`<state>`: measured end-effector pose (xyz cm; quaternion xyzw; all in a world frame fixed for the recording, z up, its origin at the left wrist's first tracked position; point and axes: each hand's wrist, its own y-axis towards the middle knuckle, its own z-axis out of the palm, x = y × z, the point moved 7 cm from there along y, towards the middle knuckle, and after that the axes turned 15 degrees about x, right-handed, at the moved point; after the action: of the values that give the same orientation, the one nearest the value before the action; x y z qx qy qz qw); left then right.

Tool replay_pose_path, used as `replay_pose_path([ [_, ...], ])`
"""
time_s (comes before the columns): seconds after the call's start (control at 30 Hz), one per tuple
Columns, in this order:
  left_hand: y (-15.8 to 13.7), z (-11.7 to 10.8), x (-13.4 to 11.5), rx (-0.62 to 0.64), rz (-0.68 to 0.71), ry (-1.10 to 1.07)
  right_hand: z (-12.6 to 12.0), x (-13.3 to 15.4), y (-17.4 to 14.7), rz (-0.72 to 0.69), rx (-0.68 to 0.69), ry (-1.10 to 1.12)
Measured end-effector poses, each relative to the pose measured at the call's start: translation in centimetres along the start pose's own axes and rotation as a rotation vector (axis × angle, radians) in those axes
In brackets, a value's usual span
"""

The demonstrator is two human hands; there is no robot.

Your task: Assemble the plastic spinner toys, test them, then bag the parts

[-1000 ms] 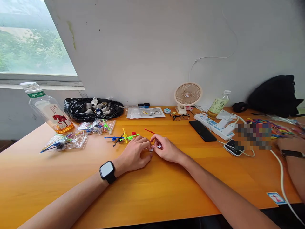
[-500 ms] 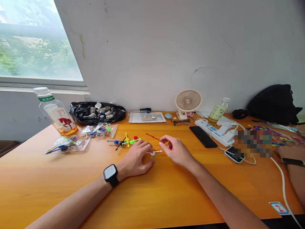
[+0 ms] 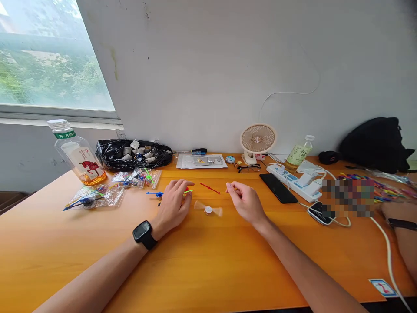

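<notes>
On the table between my hands stands a white arrow spinner, its pointer smeared into a faint fan by turning. Just behind it lies a red double-ended arrow, touched by neither hand. My left hand, with a black watch on the wrist, is open, thumb apart from the fingers. It hovers over a cluster of coloured arrow spinners and hides most of them; a blue arrow spinner shows at its left, red and green parts at its fingertips. My right hand, right of the red arrow, has its fingers curled in, nothing visible in them.
Clear bags of spinner parts lie at left beside a tall drink bottle and a black plastic bag. Behind stand a small fan and glasses. At right are a phone, a power strip, cables and another person's arm.
My left hand has left the white spinner and moved left over the coloured ones. The white pointer, sharp before, is now blurred. My right hand has drawn slightly right, away from the red arrow.
</notes>
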<state>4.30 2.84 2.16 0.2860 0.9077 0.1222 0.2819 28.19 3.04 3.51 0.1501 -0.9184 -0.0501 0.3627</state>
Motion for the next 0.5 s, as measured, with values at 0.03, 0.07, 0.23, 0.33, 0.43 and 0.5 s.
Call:
replay_pose_path([
  [0.03,0.1,0.0,0.3,0.01,-0.021,0.044,0.0,-0.3,0.1,-0.011,0.003,-0.023],
  [0.07,0.3,0.1,0.6,0.025,-0.044,0.085,0.1,-0.6,0.3,-0.027,0.017,-0.043],
  [0.23,0.4,0.9,1.6,0.135,-0.138,0.234,1.5,-2.0,1.3,-0.193,0.133,-0.077],
  [0.33,0.4,1.3,1.7,0.179,-0.155,0.272,2.8,-2.4,1.6,-0.289,0.235,-0.101],
  [0.43,0.4,1.5,1.7,0.194,-0.153,0.287,3.3,-2.5,1.6,-0.301,0.281,-0.135],
  [0.5,0.4,1.6,1.9,0.188,-0.164,0.296,2.9,-2.6,1.7,-0.258,0.25,-0.175],
])
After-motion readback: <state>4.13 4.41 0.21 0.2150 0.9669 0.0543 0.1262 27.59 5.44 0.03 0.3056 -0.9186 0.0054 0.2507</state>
